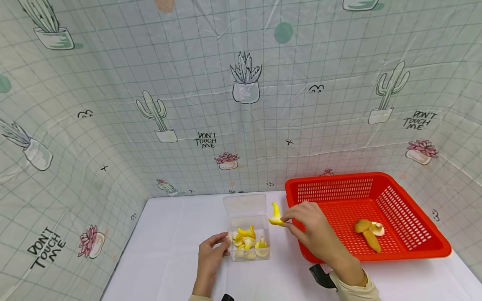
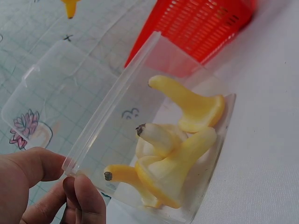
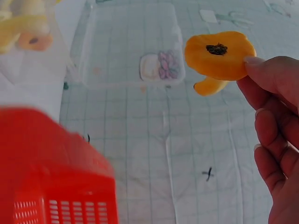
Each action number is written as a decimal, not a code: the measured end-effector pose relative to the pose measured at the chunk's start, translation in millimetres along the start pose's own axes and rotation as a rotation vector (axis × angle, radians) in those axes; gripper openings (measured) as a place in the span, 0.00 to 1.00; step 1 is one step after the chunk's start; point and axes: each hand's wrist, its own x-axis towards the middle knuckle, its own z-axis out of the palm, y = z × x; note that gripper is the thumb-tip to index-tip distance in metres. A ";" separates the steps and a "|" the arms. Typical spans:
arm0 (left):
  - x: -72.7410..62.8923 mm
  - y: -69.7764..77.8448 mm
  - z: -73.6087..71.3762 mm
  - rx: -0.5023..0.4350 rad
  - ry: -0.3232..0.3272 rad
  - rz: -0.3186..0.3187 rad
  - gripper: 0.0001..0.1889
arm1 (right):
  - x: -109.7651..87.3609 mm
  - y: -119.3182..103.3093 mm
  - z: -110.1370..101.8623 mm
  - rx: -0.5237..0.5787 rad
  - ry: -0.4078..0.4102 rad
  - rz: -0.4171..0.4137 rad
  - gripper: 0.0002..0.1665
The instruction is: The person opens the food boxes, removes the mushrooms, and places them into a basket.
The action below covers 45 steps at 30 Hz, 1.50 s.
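Observation:
My right hand (image 1: 314,230) pinches a yellow mushroom (image 1: 276,211) by its cap edge, between thumb and index finger. It hangs in the air between the clear plastic box and the red basket. In the right wrist view the round cap top, with a dark spot at its middle, faces the camera; the curved stem points away. My left hand (image 1: 211,256) grips the left rim of the clear plastic box (image 1: 260,222) between thumb and fingers. Several yellow mushrooms (image 2: 187,105) lie inside it, some with stems pointing up. The box's hinged lid (image 1: 244,205) stands open toward the back.
A red perforated basket (image 1: 391,257) stands at the right. In it lie a brown mushroom (image 1: 371,240) and a pale, yellowish one (image 1: 378,228) partly behind it. A white cloth covers the table (image 1: 165,234), and a cactus-print sheet (image 1: 203,100) hangs behind.

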 end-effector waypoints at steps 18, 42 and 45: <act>-0.8 2.2 -1.4 0.007 0.010 -0.009 0.17 | -35.0 43.2 -65.7 -0.135 0.126 0.144 0.36; -0.4 1.4 0.0 0.008 0.007 -0.013 0.17 | -40.7 27.8 -40.8 -0.143 -0.001 0.135 0.15; -1.1 1.7 0.1 0.004 0.006 -0.013 0.17 | -36.8 21.1 -26.3 -0.113 -0.030 0.105 0.09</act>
